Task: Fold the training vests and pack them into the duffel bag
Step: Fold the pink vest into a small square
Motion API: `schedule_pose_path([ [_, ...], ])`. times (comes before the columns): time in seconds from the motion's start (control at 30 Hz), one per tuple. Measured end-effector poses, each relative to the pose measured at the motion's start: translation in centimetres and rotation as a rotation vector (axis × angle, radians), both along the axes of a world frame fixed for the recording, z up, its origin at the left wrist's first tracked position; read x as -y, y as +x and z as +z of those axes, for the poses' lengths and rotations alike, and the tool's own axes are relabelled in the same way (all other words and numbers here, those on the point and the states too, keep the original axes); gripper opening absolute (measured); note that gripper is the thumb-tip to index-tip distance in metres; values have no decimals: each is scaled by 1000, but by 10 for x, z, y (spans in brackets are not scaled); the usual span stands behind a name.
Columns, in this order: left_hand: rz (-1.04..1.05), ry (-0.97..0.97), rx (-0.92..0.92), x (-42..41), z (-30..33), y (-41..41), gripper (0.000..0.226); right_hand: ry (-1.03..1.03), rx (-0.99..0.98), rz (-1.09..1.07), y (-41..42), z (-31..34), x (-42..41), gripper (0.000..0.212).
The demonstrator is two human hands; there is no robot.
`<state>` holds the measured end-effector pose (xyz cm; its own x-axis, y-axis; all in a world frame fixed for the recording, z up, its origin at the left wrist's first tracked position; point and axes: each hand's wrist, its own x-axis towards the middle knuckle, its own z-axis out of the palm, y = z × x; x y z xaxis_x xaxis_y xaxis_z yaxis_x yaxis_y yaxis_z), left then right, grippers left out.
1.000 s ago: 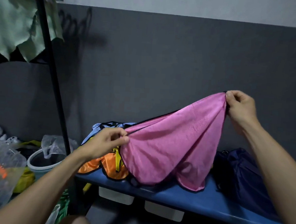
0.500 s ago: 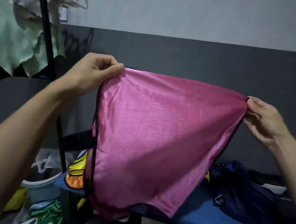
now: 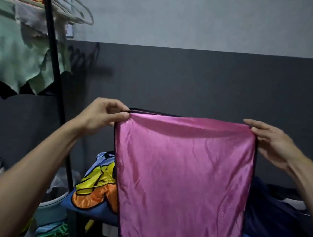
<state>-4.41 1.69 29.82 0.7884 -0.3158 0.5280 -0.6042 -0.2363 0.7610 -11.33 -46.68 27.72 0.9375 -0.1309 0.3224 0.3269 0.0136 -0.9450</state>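
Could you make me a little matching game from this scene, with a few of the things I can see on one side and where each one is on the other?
Things:
1. pink vest
2. yellow vest
3. dark blue duffel bag
4. white hangers

Places:
A. lying on the blue bench, left of the held cloth
B. on the rack, top left
C. held up by its top corners in both hands
D. on the bench, right side

Pairs: 1-C, 2-A, 3-D, 4-B

A blue bench [image 3: 98, 212] carries a heap of yellow and orange vests [image 3: 94, 189] and a dark navy duffel bag [image 3: 274, 213].
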Motion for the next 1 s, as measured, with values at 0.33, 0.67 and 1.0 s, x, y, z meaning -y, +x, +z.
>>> schedule_pose_path([
  [0.33,86,-59,-2,4,-7,11,5,-202,3,54,-5,-19,-7,18],
  [0.67,228,20,204,9,-14,22,10,-383,-11,89,3,-39,-1,74],
  [1.0,277,-9,330,19,-4,23,13,-440,-76,133,0,-48,-14,59],
])
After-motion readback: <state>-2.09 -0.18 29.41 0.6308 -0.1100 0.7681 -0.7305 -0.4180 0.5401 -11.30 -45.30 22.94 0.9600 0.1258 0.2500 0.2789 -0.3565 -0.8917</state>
